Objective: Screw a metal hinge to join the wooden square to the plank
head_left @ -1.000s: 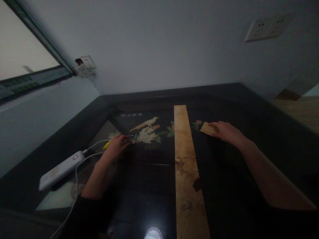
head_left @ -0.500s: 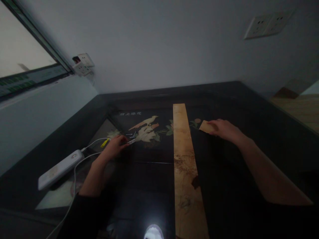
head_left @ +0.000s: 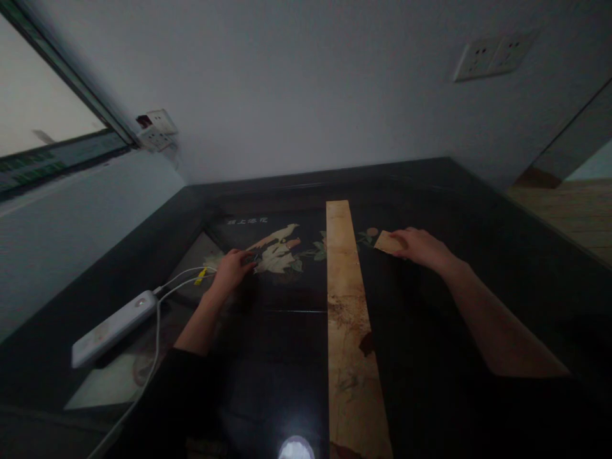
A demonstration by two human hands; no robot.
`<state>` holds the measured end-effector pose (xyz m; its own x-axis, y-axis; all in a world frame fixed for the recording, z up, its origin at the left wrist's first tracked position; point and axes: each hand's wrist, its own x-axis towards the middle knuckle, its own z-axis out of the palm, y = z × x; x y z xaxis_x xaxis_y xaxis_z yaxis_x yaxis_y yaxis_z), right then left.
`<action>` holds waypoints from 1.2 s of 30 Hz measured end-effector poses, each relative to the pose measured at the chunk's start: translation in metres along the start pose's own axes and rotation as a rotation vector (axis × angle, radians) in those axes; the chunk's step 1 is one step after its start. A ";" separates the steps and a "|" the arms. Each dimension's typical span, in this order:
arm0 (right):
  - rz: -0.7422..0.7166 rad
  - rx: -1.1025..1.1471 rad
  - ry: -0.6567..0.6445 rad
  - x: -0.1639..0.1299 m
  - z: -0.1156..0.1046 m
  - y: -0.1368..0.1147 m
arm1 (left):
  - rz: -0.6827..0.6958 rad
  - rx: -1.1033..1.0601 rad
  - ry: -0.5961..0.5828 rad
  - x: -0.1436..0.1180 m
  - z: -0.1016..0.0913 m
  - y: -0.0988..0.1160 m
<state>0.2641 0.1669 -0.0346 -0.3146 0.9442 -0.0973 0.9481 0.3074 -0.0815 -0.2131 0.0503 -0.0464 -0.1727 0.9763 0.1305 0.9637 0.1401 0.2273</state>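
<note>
At one o'clock from the middle of the board [head_left: 345,268], our right hand [head_left: 423,248] clamps a wood block [head_left: 384,242], best kept steady; at ten, our left hand [head_left: 232,270] meets small metal pieces [head_left: 257,258], its grip unclear, where we would do well to use light fingertips.

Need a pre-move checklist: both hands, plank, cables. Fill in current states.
1. Right hand grips small wooden block: ok, fingers on its right end.
2. Block apart from wooden plank: ok, a visible gap between them.
3. Both hands off the plank: ok, one on each side of it.
4. Left hand holding a small metal piece: cannot tell, too small and dim at the fingertips.
5. White cables well away from left hand: not ok, they run right up to it.
6. Plank's near end supported: cannot tell, it runs out of frame.
</note>
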 end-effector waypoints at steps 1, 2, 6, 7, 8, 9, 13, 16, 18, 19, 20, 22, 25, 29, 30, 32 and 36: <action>-0.001 0.002 -0.001 0.000 0.000 0.000 | 0.006 0.002 -0.005 0.002 0.000 0.002; -0.002 0.004 -0.002 0.000 0.000 0.000 | 0.013 0.004 -0.008 0.004 0.000 0.003; 0.000 0.016 -0.005 0.000 0.000 0.000 | 0.036 0.004 -0.010 0.008 0.001 0.011; 0.000 0.018 -0.005 0.000 -0.001 0.000 | 0.039 0.004 -0.008 0.009 0.001 0.013; 0.000 0.020 -0.005 0.000 -0.001 0.000 | 0.043 0.004 -0.005 0.009 0.001 0.015; 0.001 0.022 -0.004 -0.001 -0.001 0.000 | 0.046 0.005 -0.002 0.009 0.002 0.018; 0.004 0.029 0.006 -0.002 -0.002 -0.001 | 0.067 -0.006 0.007 0.011 0.005 0.030; 0.003 0.035 0.014 -0.003 -0.002 -0.001 | 0.107 -0.037 -0.005 0.012 0.011 0.046; 0.002 0.038 0.017 -0.003 -0.002 -0.001 | 0.143 -0.063 -0.023 0.011 0.016 0.058; 0.001 0.039 0.019 -0.003 -0.001 0.000 | 0.161 -0.076 -0.032 0.010 0.019 0.065; 0.000 0.038 0.021 -0.002 -0.001 0.000 | 0.177 -0.089 -0.042 0.009 0.021 0.073; -0.006 0.034 0.026 -0.002 0.000 0.000 | 0.206 -0.116 -0.053 0.005 0.025 0.087; -0.014 0.025 0.031 -0.001 0.000 0.000 | 0.239 -0.158 -0.065 -0.002 0.028 0.105; -0.023 0.021 0.031 -0.001 0.000 0.000 | 0.256 -0.203 -0.072 -0.005 0.028 0.114; -0.024 0.021 0.032 -0.001 0.000 0.000 | 0.256 -0.212 -0.074 -0.005 0.028 0.115; -0.024 0.020 0.032 -0.001 0.000 -0.001 | 0.252 -0.226 -0.080 -0.003 0.028 0.113; -0.024 0.017 0.029 -0.001 0.000 0.000 | 0.231 -0.236 -0.088 0.000 0.023 0.108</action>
<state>0.2643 0.1658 -0.0349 -0.3356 0.9396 -0.0667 0.9392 0.3283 -0.1006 -0.1045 0.0688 -0.0446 0.0724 0.9898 0.1229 0.8999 -0.1180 0.4197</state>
